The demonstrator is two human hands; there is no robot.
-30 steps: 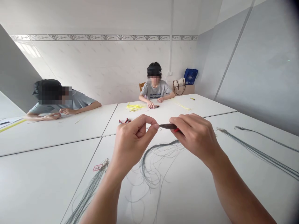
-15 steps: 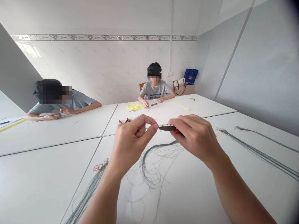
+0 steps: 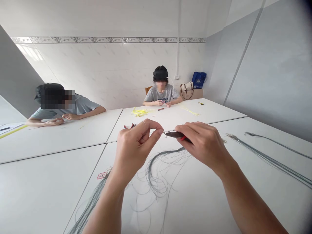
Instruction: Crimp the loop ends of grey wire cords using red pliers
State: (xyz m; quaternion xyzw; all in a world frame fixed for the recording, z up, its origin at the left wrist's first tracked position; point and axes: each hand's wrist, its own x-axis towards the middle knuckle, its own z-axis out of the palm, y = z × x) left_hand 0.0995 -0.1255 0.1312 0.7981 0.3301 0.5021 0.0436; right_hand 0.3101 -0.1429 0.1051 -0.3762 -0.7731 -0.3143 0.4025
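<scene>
My left hand is closed, thumb and forefinger pinching one end of a small curved metal hook. The hook's bend hangs in the gap between those fingertips and the tip of the pliers. Wrapped around the pliers, my right hand covers most of the handles; a bit of red grip shows beneath the fingers. The dark jaws point left, close to the hook; I cannot tell whether they touch it. Below both hands, a loose bundle of thin grey strands curves over the white table.
Strand bundles lie at left beside a red-edged tag, and at right. Red-handled pliers rest beyond my left hand. Yellow strips and a yellow cutter lie farther back. Two people sit across the table.
My hands have drawn slightly apart, and more of the hook shows between fingertips and pliers. The person opposite has pulled one hand back from the tabletop toward the body.
</scene>
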